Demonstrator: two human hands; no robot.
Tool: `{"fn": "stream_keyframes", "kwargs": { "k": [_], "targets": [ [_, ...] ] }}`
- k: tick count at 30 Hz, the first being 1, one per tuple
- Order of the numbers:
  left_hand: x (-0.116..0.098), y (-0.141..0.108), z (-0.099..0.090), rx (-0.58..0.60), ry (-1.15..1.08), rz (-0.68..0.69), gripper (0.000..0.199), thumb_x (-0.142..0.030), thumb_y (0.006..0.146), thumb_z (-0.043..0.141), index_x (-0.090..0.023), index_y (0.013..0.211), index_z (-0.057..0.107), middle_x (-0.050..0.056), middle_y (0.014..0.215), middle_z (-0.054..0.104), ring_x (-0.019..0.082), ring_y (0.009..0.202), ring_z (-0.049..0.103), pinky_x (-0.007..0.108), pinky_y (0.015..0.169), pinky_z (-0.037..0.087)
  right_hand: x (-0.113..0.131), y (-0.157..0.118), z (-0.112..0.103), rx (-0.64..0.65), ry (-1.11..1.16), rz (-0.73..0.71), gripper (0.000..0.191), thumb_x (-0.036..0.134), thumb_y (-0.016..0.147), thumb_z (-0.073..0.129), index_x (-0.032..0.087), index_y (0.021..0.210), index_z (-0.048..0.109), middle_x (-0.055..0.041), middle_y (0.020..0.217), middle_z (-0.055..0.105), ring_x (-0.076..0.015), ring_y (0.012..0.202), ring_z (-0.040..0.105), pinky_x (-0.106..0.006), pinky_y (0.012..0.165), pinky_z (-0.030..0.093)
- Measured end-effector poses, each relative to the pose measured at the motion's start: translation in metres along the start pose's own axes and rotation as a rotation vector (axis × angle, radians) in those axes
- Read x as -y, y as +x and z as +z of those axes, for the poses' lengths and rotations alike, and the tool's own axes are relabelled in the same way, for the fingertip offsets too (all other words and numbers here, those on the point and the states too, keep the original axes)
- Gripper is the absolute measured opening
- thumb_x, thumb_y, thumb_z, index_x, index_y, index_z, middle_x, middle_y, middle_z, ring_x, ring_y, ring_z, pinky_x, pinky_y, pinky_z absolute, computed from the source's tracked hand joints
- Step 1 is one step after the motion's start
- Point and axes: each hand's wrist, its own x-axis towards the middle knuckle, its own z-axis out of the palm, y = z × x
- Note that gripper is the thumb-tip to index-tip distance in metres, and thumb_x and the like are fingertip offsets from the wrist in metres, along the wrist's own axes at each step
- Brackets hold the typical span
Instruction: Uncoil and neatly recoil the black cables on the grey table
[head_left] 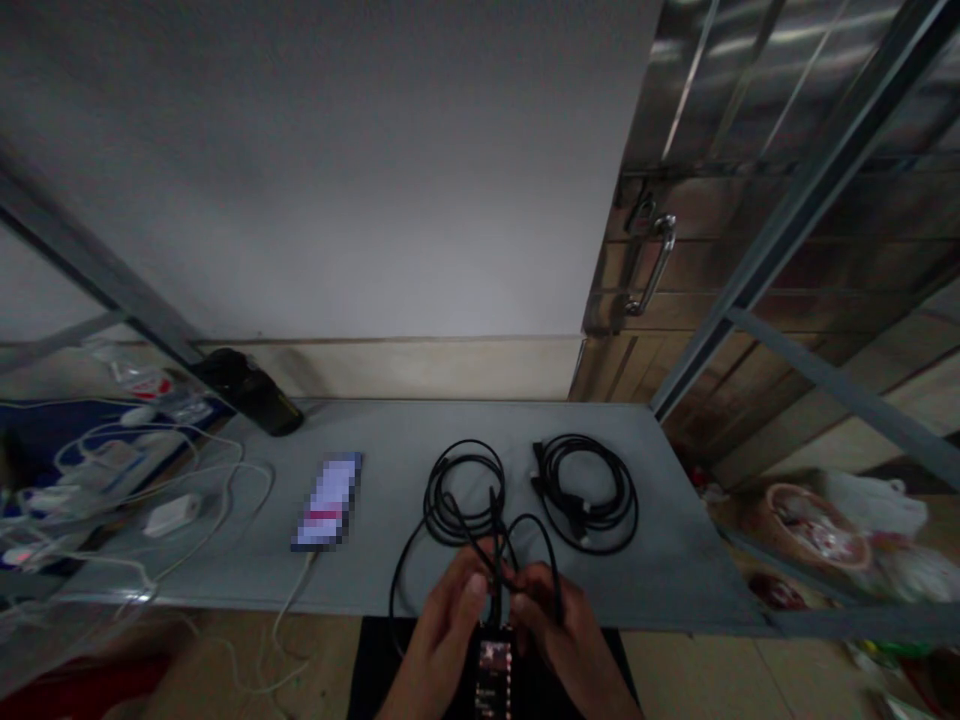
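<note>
My left hand and my right hand are close together at the near edge of the shelf. Both are closed, with fingertips pinching sections of a black cable. Strands of it rise between my hands and loop out to either side. Just beyond them lies a loose black coil, which seems to belong to the same cable. To its right a second coiled black cable rests with its plugs showing. Below my fingers a small device with a lit screen is partly visible; what supports it is hidden.
A phone lies to the left, with a white cord at its lower end. Farther left are a white adapter, tangled white cords and a dark cylindrical object. Metal posts frame the grey shelf. A basket stands at right.
</note>
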Motion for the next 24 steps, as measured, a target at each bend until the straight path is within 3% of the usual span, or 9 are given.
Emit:
{"fn": "stream_keyframes", "kwargs": {
  "k": [3, 6, 11, 14, 17, 21, 24],
  "targets": [
    [0.027, -0.01, -0.01, 0.217, 0.43, 0.172, 0.063, -0.04, 0.096, 0.087, -0.034, 0.156, 0.066, 0.011, 0.154, 0.071, 0.035, 0.145, 0.066, 0.049, 0.122, 0.057, -0.004, 0.005, -0.001, -0.051, 0.076, -0.018, 0.058, 0.077, 0.089, 0.083, 0.021, 0.098, 0.074, -0.002, 0.08, 0.069, -0.0184, 0.072, 0.064, -0.029, 0.068, 0.053],
    [0.05, -0.011, -0.018, 0.2, 0.693, 0.327, 0.076, -0.022, 0.085, 0.096, -0.035, 0.154, 0.067, 0.011, 0.147, 0.075, 0.036, 0.134, 0.072, 0.052, 0.114, 0.063, -0.007, 0.009, -0.001, -0.086, 0.156, 0.024, 0.064, 0.083, 0.086, 0.083, 0.021, 0.097, 0.07, 0.003, 0.065, 0.058, -0.0123, 0.054, 0.051, -0.023, 0.05, 0.04],
    [0.062, -0.01, -0.037, 0.175, 0.892, 0.449, 0.044, -0.012, 0.088, 0.09, -0.031, 0.127, 0.08, 0.007, 0.125, 0.081, 0.032, 0.117, 0.076, 0.046, 0.099, 0.069, -0.009, 0.01, -0.009, -0.132, 0.132, 0.078, 0.07, 0.087, 0.085, 0.08, 0.02, 0.099, 0.068, 0.0048, 0.058, 0.054, -0.0051, 0.042, 0.033, -0.019, 0.042, 0.018],
    [0.061, -0.014, -0.05, 0.168, 0.918, 0.536, 0.021, -0.015, 0.098, 0.078, -0.029, 0.113, 0.081, 0.005, 0.115, 0.083, 0.028, 0.109, 0.079, 0.042, 0.098, 0.068, -0.009, 0.012, -0.016, -0.175, 0.116, 0.06, 0.072, 0.088, 0.083, 0.081, 0.019, 0.101, 0.07, 0.0038, 0.057, 0.057, -0.0036, 0.039, 0.029, -0.018, 0.04, 0.016],
    [0.058, -0.019, -0.063, 0.126, 0.85, 0.561, 0.016, -0.026, 0.11, 0.066, -0.031, 0.111, 0.081, 0.003, 0.104, 0.085, 0.024, 0.097, 0.082, 0.035, 0.093, 0.068, -0.004, 0.012, -0.025, -0.231, 0.14, 0.04, 0.076, 0.088, 0.079, 0.085, 0.019, 0.11, 0.074, 0.0024, 0.061, 0.061, -0.0063, 0.041, 0.04, -0.017, 0.039, 0.024],
    [0.04, -0.026, -0.08, -0.091, 0.665, 0.401, 0.025, -0.05, 0.111, 0.064, -0.031, 0.11, 0.081, 0.004, 0.09, 0.084, 0.023, 0.077, 0.081, 0.029, 0.076, 0.066, 0.014, 0.003, -0.044, -0.374, 0.177, 0.046, 0.071, 0.081, 0.078, 0.091, 0.024, 0.12, 0.078, 0.0005, 0.075, 0.068, -0.0088, 0.049, 0.049, -0.018, 0.041, 0.032],
    [0.017, -0.027, -0.089, -0.209, 0.521, 0.251, 0.037, -0.058, 0.109, 0.063, -0.027, 0.094, 0.076, 0.0, 0.07, 0.069, 0.018, 0.059, 0.066, 0.026, 0.06, 0.056, 0.025, -0.003, -0.062, -0.429, 0.209, 0.005, 0.065, 0.074, 0.077, 0.097, 0.024, 0.114, 0.08, 0.0012, 0.073, 0.065, -0.0076, 0.048, 0.045, -0.019, 0.04, 0.029]
  ]
}}
